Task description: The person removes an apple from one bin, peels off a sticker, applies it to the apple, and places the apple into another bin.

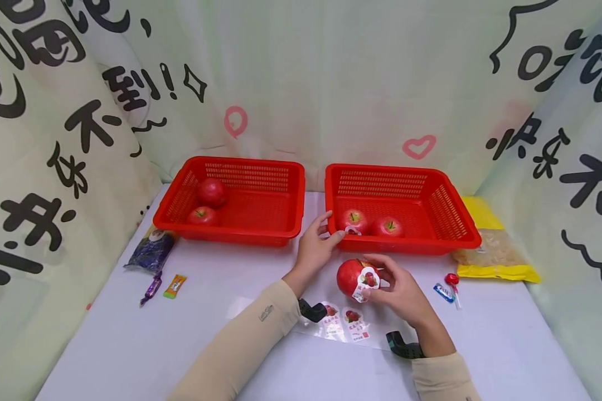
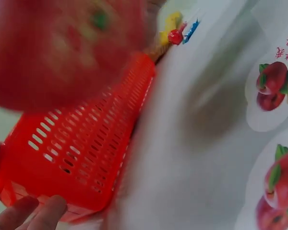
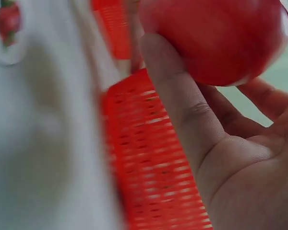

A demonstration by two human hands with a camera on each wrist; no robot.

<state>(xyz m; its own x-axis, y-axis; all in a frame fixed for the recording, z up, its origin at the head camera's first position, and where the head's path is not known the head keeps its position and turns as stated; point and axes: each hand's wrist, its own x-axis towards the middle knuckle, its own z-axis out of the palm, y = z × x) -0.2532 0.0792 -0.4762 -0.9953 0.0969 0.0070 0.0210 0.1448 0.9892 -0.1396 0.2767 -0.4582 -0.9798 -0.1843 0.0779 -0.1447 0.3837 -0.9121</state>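
My right hand holds a red apple above the table, in front of the right basket. A white fruit-print sticker is on the apple's side, near my thumb. In the right wrist view the apple rests among my fingers. Beside the near left corner of the right red basket is my left hand, fingers extended towards its rim. Inside that basket lie two apples, a left one with a sticker and a right one. A clear sheet with stickers lies below my hands.
The left red basket contains two apples. Left of it lie a dark blue packet, a purple wrapped candy and an orange-green candy. On the right are a lollipop, a blue candy and a yellow bag.
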